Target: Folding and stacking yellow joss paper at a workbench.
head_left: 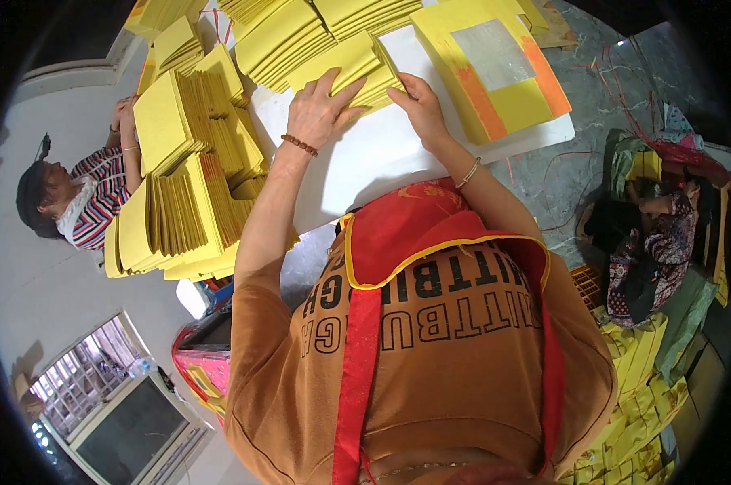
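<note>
— Lying where, the yellow paper stack point(341, 66)?
— On the white tabletop point(333, 182), visible toward its near edge; the stack is pressed by the left hand point(317, 113), fingers spread, and pinched at its right edge by the right hand point(420, 107).
— Containers?
— An orange crate point(587, 284), contents indistinct.

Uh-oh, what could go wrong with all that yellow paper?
The folded sheets under the person's left fingers and beside the right fingers could slide crooked if pushed unevenly. The tall, uneven yellow piles at the left might topple if bumped. And the orange-banded bundle near the table's edge could perhaps get knocked off.
</note>
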Tool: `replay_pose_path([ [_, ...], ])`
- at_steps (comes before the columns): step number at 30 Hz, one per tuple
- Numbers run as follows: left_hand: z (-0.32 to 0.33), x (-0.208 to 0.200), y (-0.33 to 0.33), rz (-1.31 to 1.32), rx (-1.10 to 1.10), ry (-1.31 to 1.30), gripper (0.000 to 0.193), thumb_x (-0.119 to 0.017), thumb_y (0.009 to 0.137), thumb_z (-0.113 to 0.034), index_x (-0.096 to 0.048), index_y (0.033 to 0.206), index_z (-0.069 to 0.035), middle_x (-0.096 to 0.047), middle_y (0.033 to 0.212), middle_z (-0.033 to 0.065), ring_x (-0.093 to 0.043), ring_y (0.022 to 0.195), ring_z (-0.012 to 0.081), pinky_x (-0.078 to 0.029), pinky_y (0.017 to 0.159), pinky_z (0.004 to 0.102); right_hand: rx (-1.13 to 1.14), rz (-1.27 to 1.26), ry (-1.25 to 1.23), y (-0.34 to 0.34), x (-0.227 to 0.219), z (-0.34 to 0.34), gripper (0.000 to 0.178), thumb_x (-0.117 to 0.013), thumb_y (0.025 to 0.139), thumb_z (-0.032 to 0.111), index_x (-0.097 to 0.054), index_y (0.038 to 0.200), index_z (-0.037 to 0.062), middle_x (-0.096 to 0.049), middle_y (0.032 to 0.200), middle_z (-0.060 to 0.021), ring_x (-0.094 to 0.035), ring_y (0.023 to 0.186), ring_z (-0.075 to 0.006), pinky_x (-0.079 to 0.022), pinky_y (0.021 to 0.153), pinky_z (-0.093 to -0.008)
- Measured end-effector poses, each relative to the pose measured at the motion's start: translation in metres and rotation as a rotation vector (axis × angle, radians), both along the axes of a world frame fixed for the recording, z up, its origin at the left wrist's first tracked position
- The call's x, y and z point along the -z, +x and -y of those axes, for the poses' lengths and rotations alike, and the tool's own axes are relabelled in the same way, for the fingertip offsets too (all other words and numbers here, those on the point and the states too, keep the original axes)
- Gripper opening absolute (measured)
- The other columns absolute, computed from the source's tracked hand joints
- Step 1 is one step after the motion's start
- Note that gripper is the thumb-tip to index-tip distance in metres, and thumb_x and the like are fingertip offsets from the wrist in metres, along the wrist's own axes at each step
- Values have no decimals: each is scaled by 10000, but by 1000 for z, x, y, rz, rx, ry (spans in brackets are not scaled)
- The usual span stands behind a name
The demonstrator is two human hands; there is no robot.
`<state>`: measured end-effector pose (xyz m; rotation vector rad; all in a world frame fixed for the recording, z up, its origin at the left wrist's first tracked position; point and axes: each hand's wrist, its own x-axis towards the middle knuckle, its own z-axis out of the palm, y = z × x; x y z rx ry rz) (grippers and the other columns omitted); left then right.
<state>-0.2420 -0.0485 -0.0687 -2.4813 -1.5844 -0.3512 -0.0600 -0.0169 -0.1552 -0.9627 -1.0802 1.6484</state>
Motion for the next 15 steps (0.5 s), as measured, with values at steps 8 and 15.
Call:
replay_pose_path([
  [8,-3,4,-3,-16,30,20,403,-645,775,-285,-580,1173,-280,-534,1111,129,-583,799,286,-502,678,366,100,48,98,0,11,2,453,-619,817,121,-468,1208,-51,-567,1098,-105,-540,1006,-163,-417,876,-264],
  [15,-2,8,-6,-43,33,38,405,-647,773,-291,-582,1173,-274,-536,1106,122,-580,808,269,-499,680,358,117,-52,-6,-7,8,-3,391,-645,799,116,-507,1122,-56,-586,1043,-117,-559,962,-168,-441,839,-263],
])
